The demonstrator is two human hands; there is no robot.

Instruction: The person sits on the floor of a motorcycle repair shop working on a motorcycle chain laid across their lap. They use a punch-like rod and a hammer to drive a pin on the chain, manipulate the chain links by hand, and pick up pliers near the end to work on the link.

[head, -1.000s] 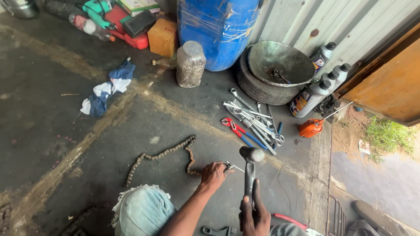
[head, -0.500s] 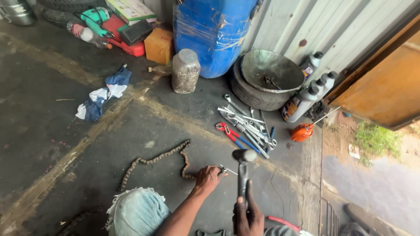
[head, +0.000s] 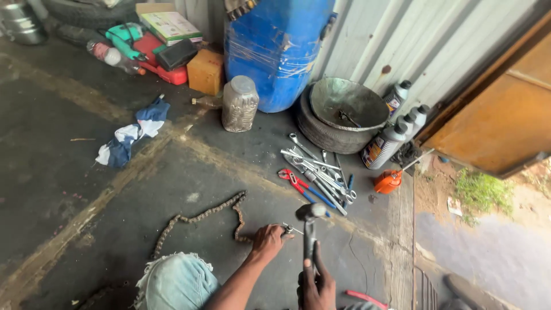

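Fingers of the left hand (head: pixel 267 239) pinch the rusty roller chain (head: pixel 198 219); the right hand (head: pixel 317 285) grips the steel-headed hammer (head: pixel 310 221), seemingly lifted slightly since a second earlier.

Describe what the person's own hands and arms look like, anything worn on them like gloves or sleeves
Both are bare. The left hand wears no glove, ring or watch that shows, and its forearm is uncovered, with no sleeve in view down to the frame edge. The right hand is also ungloved; only the hand and wrist show, so any sleeve there is out of view. Pale, frayed blue denim covers the knee beside the left arm.
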